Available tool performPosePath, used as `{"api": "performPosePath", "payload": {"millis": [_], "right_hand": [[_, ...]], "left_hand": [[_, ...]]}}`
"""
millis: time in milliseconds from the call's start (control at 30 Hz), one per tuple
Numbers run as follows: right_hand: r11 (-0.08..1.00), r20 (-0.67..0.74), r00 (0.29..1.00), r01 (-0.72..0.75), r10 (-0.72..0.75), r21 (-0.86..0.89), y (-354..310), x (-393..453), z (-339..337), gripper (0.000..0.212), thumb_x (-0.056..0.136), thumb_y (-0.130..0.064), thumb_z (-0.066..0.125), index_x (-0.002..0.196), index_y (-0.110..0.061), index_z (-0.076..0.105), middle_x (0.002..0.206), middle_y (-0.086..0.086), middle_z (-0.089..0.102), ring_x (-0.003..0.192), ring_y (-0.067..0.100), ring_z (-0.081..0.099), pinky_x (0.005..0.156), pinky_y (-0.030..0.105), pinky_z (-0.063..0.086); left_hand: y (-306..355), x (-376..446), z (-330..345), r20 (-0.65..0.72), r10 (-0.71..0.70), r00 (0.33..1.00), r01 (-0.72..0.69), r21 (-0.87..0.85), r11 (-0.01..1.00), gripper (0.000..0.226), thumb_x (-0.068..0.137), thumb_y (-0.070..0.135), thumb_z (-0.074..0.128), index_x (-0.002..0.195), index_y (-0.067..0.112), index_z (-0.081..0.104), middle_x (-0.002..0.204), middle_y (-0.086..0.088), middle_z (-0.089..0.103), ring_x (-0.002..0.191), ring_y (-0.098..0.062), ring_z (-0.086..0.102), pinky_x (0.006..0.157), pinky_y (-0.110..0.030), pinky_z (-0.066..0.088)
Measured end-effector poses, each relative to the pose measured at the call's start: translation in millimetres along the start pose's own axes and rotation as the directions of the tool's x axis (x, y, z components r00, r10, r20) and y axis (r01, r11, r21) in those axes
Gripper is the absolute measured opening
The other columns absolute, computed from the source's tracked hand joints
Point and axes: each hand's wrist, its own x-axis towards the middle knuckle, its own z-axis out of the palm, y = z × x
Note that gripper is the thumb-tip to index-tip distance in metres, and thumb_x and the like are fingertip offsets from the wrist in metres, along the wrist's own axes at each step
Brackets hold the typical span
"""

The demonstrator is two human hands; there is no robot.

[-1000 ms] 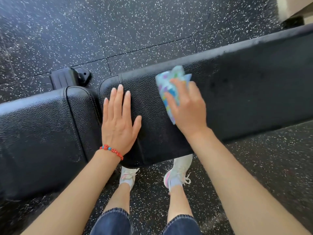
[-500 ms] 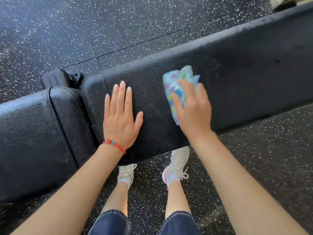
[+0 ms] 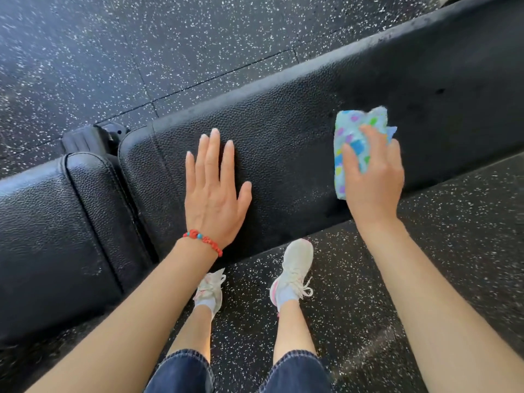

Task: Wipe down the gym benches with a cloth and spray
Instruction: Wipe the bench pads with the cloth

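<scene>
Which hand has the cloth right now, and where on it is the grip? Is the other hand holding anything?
The right hand presses the folded cloth onto the bench pad, fingers across its near right part. The left hand holds nothing, flat on the pad.

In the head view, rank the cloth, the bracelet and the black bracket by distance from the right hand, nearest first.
1. cloth: under the right hand, on the bench.
2. bracelet: on the left wrist, to the left.
3. black bracket: far left, behind the bench gap.

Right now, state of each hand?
Left hand: open, flat on the bench pad.
Right hand: closed on the patterned cloth.
</scene>
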Motion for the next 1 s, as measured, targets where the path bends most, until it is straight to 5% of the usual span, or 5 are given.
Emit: {"api": "performPosePath", "payload": {"millis": [233,333,567,867,1000], "right_hand": [[0.843,0.128,0.844,0.532,-0.52,-0.078,-9.0,-26.9,5.9,0.028,0.089,-0.029,0.054,0.104,-0.008,0.065,0.07,0.013,0.056,0.058,0.026,0.054,0.054,0.033,0.052],[0.874,0.081,0.881,0.473,-0.466,-0.111,13.8,-2.7,-3.1,0.025,0.091,-0.024,0.054,0.103,-0.005,0.065,0.076,0.017,0.062,0.062,0.031,0.055,0.056,0.035,0.051],[0.998,-0.025,0.998,-0.055,0.056,0.03,35.6,35.7,-15.7,0.031,0.087,-0.021,0.056,0.114,-0.006,0.059,0.093,0.026,0.055,0.081,0.041,0.054,0.071,0.036,0.036],[0.893,0.122,0.885,0.446,-0.449,0.058,-9.1,49.3,5.5,0.026,0.084,-0.024,0.06,0.101,-0.004,0.066,0.077,0.021,0.06,0.067,0.035,0.059,0.06,0.038,0.052],[0.899,0.101,0.895,0.437,-0.434,-0.011,12.5,75.4,-3.4,0.03,0.087,-0.028,0.058,0.107,-0.007,0.065,0.081,0.022,0.06,0.071,0.035,0.059,0.064,0.038,0.046]], "left_hand": [[42.4,18.0,22.7,0.036,-0.002,0.999,0.003,-0.005,1.0,0.06,0.092,0.034,0.035,0.139,-0.003,0.035,0.148,-0.025,0.028,0.137,-0.04,0.023,0.112,-0.052,0.012],[39.0,15.8,26.6,0.045,0.007,0.999,-0.009,0.047,0.999,0.061,0.091,0.035,0.035,0.141,0.0,0.032,0.149,-0.023,0.026,0.139,-0.038,0.021,0.113,-0.049,0.01],[39.2,14.8,31.2,0.004,-0.005,1.0,0.005,0.076,0.997,0.062,0.091,0.036,0.037,0.142,0.002,0.031,0.15,-0.022,0.026,0.139,-0.035,0.019,0.114,-0.047,0.009],[38.8,15.9,32.4,-0.022,-0.002,1.0,0.004,0.098,0.995,0.061,0.091,0.035,0.038,0.14,0.0,0.033,0.148,-0.024,0.028,0.138,-0.036,0.022,0.114,-0.049,0.011],[45.4,18.6,29.4,-0.038,-0.04,0.998,0.043,0.087,0.995,0.058,0.091,0.031,0.04,0.137,-0.003,0.038,0.146,-0.026,0.032,0.136,-0.039,0.026,0.113,-0.051,0.015]]}}
